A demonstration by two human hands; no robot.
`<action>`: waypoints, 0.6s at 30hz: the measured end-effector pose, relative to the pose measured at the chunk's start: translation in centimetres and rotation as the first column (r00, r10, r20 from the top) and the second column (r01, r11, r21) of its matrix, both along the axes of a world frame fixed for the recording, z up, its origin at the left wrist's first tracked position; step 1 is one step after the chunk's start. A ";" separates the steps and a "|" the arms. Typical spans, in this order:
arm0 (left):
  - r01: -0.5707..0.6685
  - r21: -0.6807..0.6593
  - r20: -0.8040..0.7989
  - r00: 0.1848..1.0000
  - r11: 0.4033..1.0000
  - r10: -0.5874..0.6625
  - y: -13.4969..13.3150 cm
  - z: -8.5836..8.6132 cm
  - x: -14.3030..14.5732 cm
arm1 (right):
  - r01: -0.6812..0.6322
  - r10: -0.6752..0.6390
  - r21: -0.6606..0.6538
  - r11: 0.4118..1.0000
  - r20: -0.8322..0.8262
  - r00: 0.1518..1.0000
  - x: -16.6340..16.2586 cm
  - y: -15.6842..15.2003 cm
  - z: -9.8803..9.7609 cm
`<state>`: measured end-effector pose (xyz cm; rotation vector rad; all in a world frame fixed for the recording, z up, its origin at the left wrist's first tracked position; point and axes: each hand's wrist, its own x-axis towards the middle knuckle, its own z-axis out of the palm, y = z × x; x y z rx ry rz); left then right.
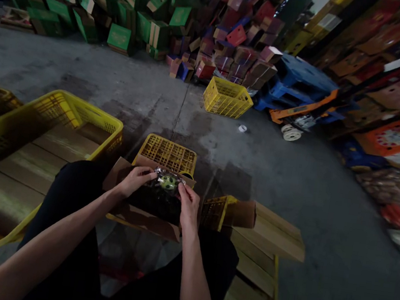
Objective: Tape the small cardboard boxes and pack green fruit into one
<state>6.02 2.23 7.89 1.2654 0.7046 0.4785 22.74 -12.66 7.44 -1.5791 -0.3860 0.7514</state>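
Between my two hands is a shiny clear plastic packet (168, 181) with a green and dark pattern. My left hand (137, 181) pinches its left end between thumb and fingers. At the right end, my right hand (188, 205) has its fingers closed on the plastic. Directly below lies an open cardboard box (156, 222) with its flaps spread and dark contents that I cannot make out. The box rests on an upturned yellow crate (170, 152) between my knees.
Closed cartons fill a large yellow crate (62, 96) at left. More long cartons (254, 267) lie in a crate at right. Ahead are a yellow basket (228, 98), an orange pallet jack (302, 107), blue pallets (299, 77) and heaped green boxes (119, 38).
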 end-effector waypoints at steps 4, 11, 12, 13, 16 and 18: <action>0.012 -0.028 0.031 0.999 1.000 -0.011 -0.1 0.4 -0.1 | -0.017 0.017 0.019 1.000 0.003 1.000 0.1 0.0 0.1; 0.052 -0.188 0.052 0.998 0.981 -0.043 -0.7 -0.1 0.0 | -0.068 0.068 0.000 0.998 0.026 0.997 -0.4 -0.2 -0.2; 0.040 -0.184 0.049 0.998 0.982 -0.031 -0.8 -0.2 0.1 | -0.081 0.081 0.007 0.997 0.020 0.997 -0.4 -0.2 -0.2; 0.019 -0.177 0.045 0.999 0.984 -0.011 -0.9 -0.3 0.1 | -0.096 0.096 0.013 0.995 0.012 0.995 -0.5 -0.2 -0.2; -0.046 -0.152 0.043 0.998 0.987 0.053 -0.9 -0.3 0.2 | -0.124 0.124 0.014 0.992 0.004 0.992 -0.6 -0.2 -0.3; -0.066 -0.137 0.047 0.996 0.988 0.073 -0.9 -0.3 0.2 | -0.123 0.123 0.004 0.992 0.008 0.992 -0.5 -0.1 -0.4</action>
